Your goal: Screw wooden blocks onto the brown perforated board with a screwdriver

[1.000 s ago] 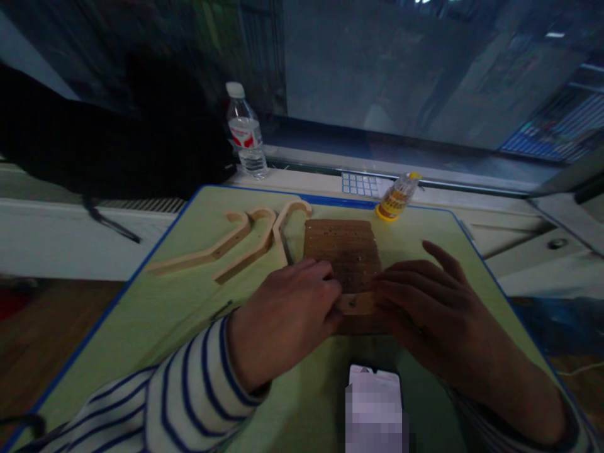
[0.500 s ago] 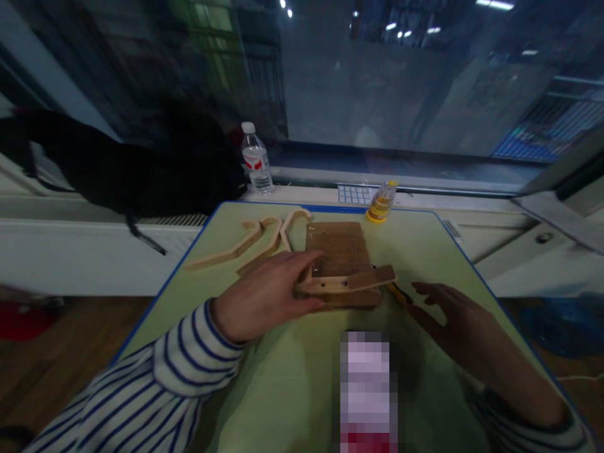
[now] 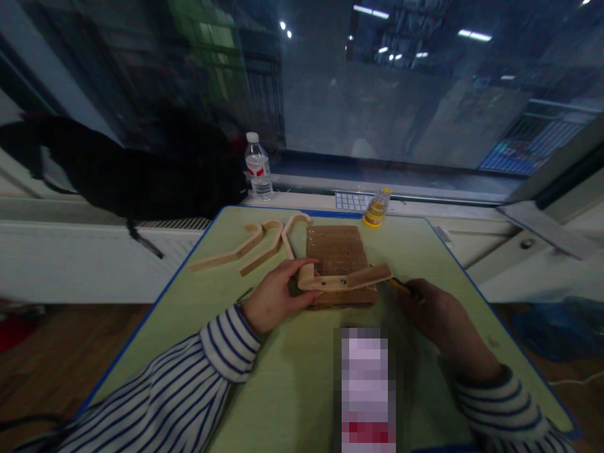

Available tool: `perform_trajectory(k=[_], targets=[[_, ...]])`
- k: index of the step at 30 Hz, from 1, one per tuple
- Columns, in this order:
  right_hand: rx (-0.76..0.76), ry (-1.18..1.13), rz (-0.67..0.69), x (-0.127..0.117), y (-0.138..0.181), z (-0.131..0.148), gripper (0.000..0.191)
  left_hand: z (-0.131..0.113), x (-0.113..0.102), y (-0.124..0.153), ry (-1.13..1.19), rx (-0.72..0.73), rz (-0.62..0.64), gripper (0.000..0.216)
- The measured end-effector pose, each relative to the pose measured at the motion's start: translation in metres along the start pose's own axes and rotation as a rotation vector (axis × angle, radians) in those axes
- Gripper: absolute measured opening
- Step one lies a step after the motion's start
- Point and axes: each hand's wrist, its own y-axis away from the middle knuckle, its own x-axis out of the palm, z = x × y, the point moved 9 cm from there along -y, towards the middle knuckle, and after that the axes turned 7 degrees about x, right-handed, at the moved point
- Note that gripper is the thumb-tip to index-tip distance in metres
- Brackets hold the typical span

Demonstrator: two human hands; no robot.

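My left hand (image 3: pixel 278 296) grips the curled end of a bent wooden hook piece (image 3: pixel 330 283), thumb below and fingers above. Two small dark holes or screw heads show along its face. Beneath it lies a brown wooden board (image 3: pixel 336 242) on the table. My right hand (image 3: pixel 436 314) is closed around a slim yellow-and-black tool (image 3: pixel 399 285), close to the free end of the hook piece; its exact kind is hard to make out. Left of the board rest three more pale wooden hook pieces (image 3: pixel 257 255), flat on the tabletop.
The pale green table (image 3: pixel 264 402) has a blue edge. A yellow-capped bottle (image 3: pixel 376 207) stands at its back. On the sill are a water bottle (image 3: pixel 258 168) and a black bag (image 3: pixel 179 170). A pixelated patch (image 3: pixel 364 384) covers the front middle.
My right hand has closed on the yellow-and-black tool; its fingers were apart before. My left hand keeps hold of the wooden hook piece. The whole view has shifted slightly.
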Motion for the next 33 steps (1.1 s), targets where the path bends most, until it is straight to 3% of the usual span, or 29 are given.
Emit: perform_trajectory(k=[4, 6, 10, 12, 13, 16, 19, 25, 33], targets=[[0.123, -0.104, -0.183, -0.048, -0.004, -0.015, 0.034, 0.001, 0.001, -0.001, 0.031, 0.021, -0.031, 0.047], [0.147, -0.163, -0.28, -0.077, -0.006, -0.011, 0.038, 0.003, 0.003, 0.0, 0.04, 0.018, -0.043, 0.048], [-0.028, -0.579, -0.558, -0.134, -0.006, 0.035, 0.035, 0.006, 0.005, 0.002, 0.039, 0.022, -0.054, 0.048], [-0.107, -0.571, -0.59, -0.144, -0.008, 0.068, 0.038, 0.005, 0.005, 0.002, 0.042, 0.037, -0.055, 0.047], [-0.169, -0.544, -0.579, -0.144, -0.009, 0.086, 0.039, 0.004, 0.005, 0.003, 0.042, 0.045, -0.051, 0.047], [-0.388, -0.478, -0.374, -0.122, -0.015, 0.136, 0.039, 0.003, 0.003, 0.003, 0.029, 0.053, -0.05, 0.047], [-0.562, -0.334, -0.264, -0.1, -0.012, 0.164, 0.036, 0.003, 0.004, 0.004, 0.044, 0.023, -0.035, 0.046], [-0.569, -0.255, -0.303, -0.096, -0.008, 0.162, 0.032, 0.002, 0.004, 0.005, 0.096, -0.002, -0.058, 0.044], [-0.665, -0.286, -0.222, -0.082, -0.003, 0.166, 0.03, 0.005, 0.004, 0.005, 0.064, -0.003, -0.049, 0.046]])
